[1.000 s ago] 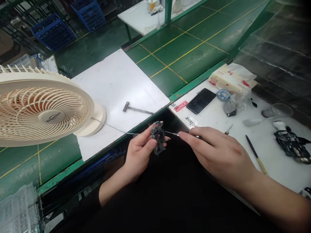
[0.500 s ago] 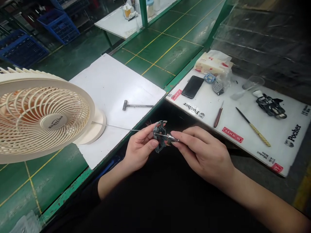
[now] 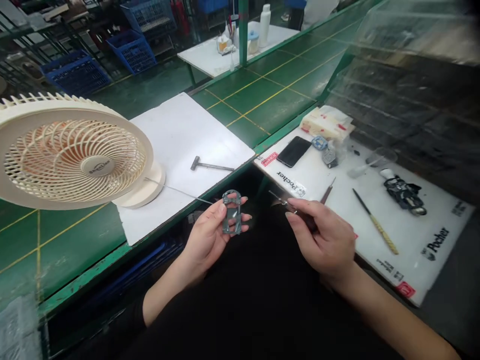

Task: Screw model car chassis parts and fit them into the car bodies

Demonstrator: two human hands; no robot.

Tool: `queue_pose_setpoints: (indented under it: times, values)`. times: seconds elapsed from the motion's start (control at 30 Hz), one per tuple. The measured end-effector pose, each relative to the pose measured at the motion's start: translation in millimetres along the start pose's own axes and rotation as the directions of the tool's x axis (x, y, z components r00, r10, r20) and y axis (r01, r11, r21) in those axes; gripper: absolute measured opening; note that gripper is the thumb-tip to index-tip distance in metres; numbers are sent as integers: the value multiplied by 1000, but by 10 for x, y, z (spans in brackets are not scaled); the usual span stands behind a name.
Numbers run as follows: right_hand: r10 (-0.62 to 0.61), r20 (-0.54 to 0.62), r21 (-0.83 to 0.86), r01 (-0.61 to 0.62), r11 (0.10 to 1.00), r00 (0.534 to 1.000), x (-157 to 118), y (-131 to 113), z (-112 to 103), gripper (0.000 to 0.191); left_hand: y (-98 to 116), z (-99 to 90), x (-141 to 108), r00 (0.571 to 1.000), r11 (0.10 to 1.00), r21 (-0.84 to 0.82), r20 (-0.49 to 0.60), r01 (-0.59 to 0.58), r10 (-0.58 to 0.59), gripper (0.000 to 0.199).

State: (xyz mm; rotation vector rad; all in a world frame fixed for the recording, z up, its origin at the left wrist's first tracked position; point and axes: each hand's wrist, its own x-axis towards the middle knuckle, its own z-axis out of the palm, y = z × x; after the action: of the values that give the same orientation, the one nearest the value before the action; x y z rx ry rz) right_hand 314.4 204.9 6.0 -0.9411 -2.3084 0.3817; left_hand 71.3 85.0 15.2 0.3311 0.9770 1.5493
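My left hand (image 3: 205, 239) holds a flat grey openwork frame part (image 3: 231, 212) upright between thumb and fingers. A thin wire (image 3: 176, 191) runs from beside the fan's base toward that hand. My right hand (image 3: 322, 240) grips a small dark-handled tool with a fine metal tip (image 3: 284, 201), and the tip points at the grey part with a gap between them. Behind that hand lies a white Pocher mat (image 3: 423, 260).
On the mat lie a phone (image 3: 294, 151), a tissue pack (image 3: 327, 123), a yellow-handled file (image 3: 375, 222), a small knife (image 3: 328, 191) and a black model assembly (image 3: 404, 194). To the left stand a cream fan (image 3: 75, 155) and a white board (image 3: 180, 135) holding a T-handled tool (image 3: 212, 166).
The tool tip has drawn back from the grey part, and my right hand has moved right. The part now faces me flat-on. The view has tilted, shifting the whole scene.
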Motion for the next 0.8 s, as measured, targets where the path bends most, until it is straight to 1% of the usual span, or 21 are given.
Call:
queue_pose_setpoints:
  times: [0.03, 0.07, 0.1, 0.13, 0.2, 0.27, 0.33, 0.37, 0.4, 0.43, 0.47, 0.5, 0.53, 0.57, 0.6, 0.63, 0.67, 0.7, 0.73, 0.77, 0.8]
  values:
    - [112, 170, -141, -88, 986, 979, -59, 177, 128, 41, -26, -13, 20, 998, 1000, -2, -68, 16, -16, 34]
    - [162, 289, -197, -107, 975, 943, -125, 352, 256, 45, -43, -34, 46, 991, 1000, 3, -132, 23, -22, 31]
    - [192, 373, -228, -111, 967, 908, -204, 517, 371, 45, -52, -59, 75, 983, 999, 12, -184, 30, -27, 30]
    - [230, 461, -261, -117, 958, 857, -297, 662, 458, 43, -51, -86, 103, 974, 999, 21, -223, 37, -32, 29]
    - [349, 606, -357, -148, 922, 715, -527, 880, 521, 39, -27, -140, 153, 962, 997, 46, -270, 56, -41, 29]
    - [466, 689, -455, -170, 874, 555, -777, 998, 430, 37, 3, -191, 195, 956, 994, 77, -290, 74, -49, 30]
    - [548, 725, -525, -181, 832, 418, -984, 1047, 244, 32, 16, -243, 243, 951, 990, 107, -304, 94, -57, 32]
    - [569, 736, -541, -186, 820, 366, -1054, 1055, 145, 27, 12, -268, 274, 948, 987, 120, -313, 106, -64, 33]
    - [581, 746, -548, -195, 813, 326, -1099, 1055, 54, 21, 2, -293, 312, 944, 984, 129, -321, 120, -73, 35]
    - [581, 756, -542, -210, 814, 302, -1116, 1050, -22, 17, -12, -316, 354, 942, 981, 135, -323, 138, -88, 37]
    - [573, 765, -525, -229, 820, 294, -1109, 1042, -83, 18, -29, -335, 399, 942, 978, 139, -319, 158, -107, 41]
    - [557, 774, -499, -253, 829, 300, -1079, 1032, -129, 20, -45, -347, 445, 944, 973, 145, -304, 180, -129, 44]
    - [537, 780, -462, -282, 841, 322, -1031, 1023, -167, 23, -59, -352, 490, 948, 967, 155, -280, 200, -152, 48]
    - [512, 780, -416, -313, 854, 359, -968, 1018, -200, 25, -69, -347, 532, 953, 961, 170, -251, 217, -171, 52]
    - [490, 771, -368, -344, 864, 408, -897, 1018, -232, 27, -76, -334, 570, 957, 955, 188, -223, 228, -185, 54]
    - [478, 745, -323, -375, 869, 466, -822, 1026, -266, 29, -78, -313, 605, 961, 950, 207, -197, 235, -195, 55]
    - [484, 697, -292, -407, 866, 529, -749, 1046, -301, 32, -78, -284, 636, 964, 944, 225, -173, 239, -203, 55]
    - [511, 624, -279, -443, 852, 591, -683, 1077, -334, 37, -77, -250, 665, 966, 939, 241, -152, 244, -212, 53]
    - [557, 525, -285, -484, 827, 644, -629, 1121, -363, 44, -77, -213, 694, 966, 935, 253, -133, 248, -221, 52]
    - [612, 405, -305, -530, 791, 680, -587, 1174, -384, 52, -79, -173, 723, 966, 931, 261, -116, 254, -231, 51]
    - [661, 277, -328, -577, 748, 698, -557, 1233, -392, 57, -84, -131, 752, 965, 928, 267, -100, 260, -241, 50]
